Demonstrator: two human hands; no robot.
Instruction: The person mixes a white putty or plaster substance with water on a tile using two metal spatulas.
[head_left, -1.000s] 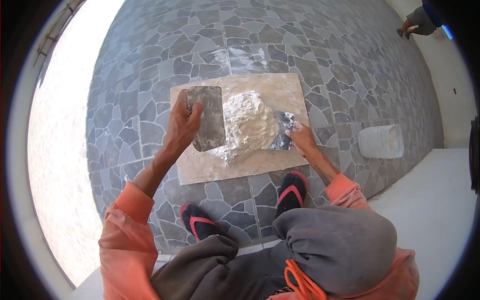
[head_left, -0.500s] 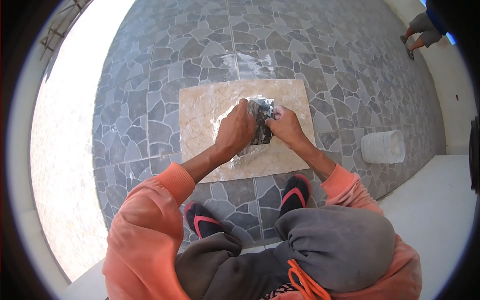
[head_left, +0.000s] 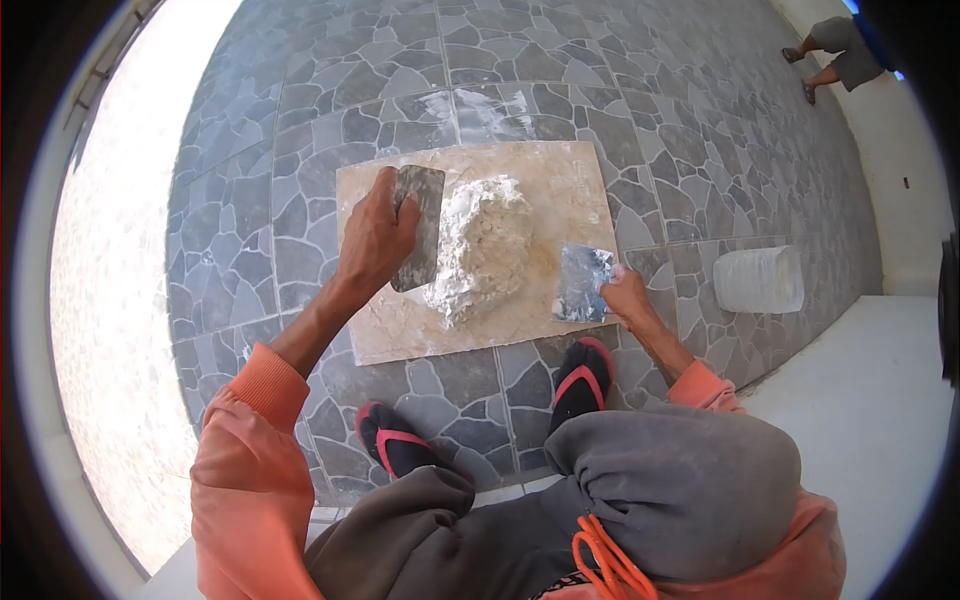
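Observation:
A heap of white, putty-like paste (head_left: 487,245) lies in the middle of a beige marbled slab (head_left: 385,338) on the floor. My left hand (head_left: 376,238) is closed on a dark rectangular trowel (head_left: 422,225), held along the heap's left side. Out by the slab's right edge, my right hand (head_left: 627,294) grips a broad metal putty knife (head_left: 583,280) smeared with white. Its handle is mostly hidden by my fingers. The two tools are well apart, with the heap between them.
To the right stands a whitish translucent container (head_left: 758,280). White smears (head_left: 490,115) mark the stone-patterned floor (head_left: 380,75) beyond the slab. My feet in red-strapped flip-flops (head_left: 583,380) are close to the slab's near edge. Another person's legs (head_left: 845,55) show at upper right.
My hands were together over the heap, trowel and putty knife meeting there. Now the left hand has moved left and the right hand right and nearer to me, uncovering the paste.

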